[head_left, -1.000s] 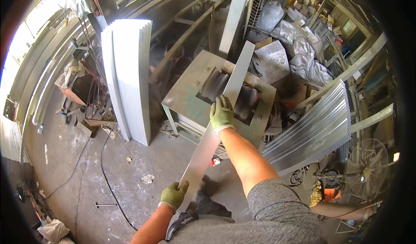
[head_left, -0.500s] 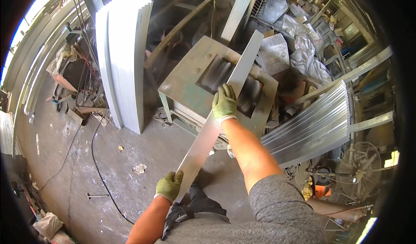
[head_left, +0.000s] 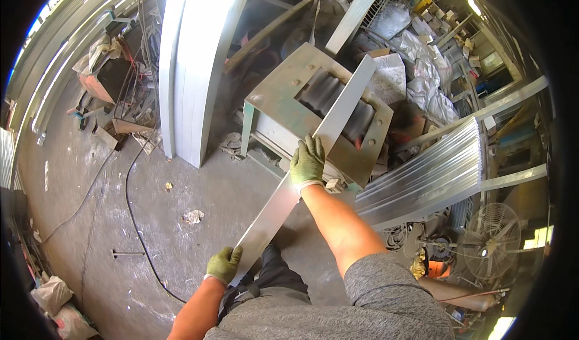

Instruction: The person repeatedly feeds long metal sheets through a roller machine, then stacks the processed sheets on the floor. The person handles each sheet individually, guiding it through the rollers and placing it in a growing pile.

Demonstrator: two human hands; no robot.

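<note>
A long flat metal bar [head_left: 265,219], dull silver, slants from near my waist up across a worn grey-green metal machine table [head_left: 277,92]. Close to the bar's near end, my left hand [head_left: 224,265], in a green glove, is closed around it. My right hand [head_left: 307,162], gloved too, holds the bar about midway, just short of the table's near edge, fingers laid over its upper face. Beyond that hand, the bar's far part lies over the table's opening, where a dark ribbed roller [head_left: 325,95] shows on either side of it. My right palm and the bar's underside are hidden.
A bright stack of metal profiles [head_left: 196,74] stands left of the machine. To the right lies a bundle of ribbed metal strips [head_left: 428,171], with a caged fan [head_left: 493,240] below it. A black cable [head_left: 134,219] crosses the floor. Silvery sacks [head_left: 428,95] lie behind.
Both hands and the bar have shifted back toward me relative to the machine. My right hand has come from over the table to short of its near edge. The view has shifted a little.
</note>
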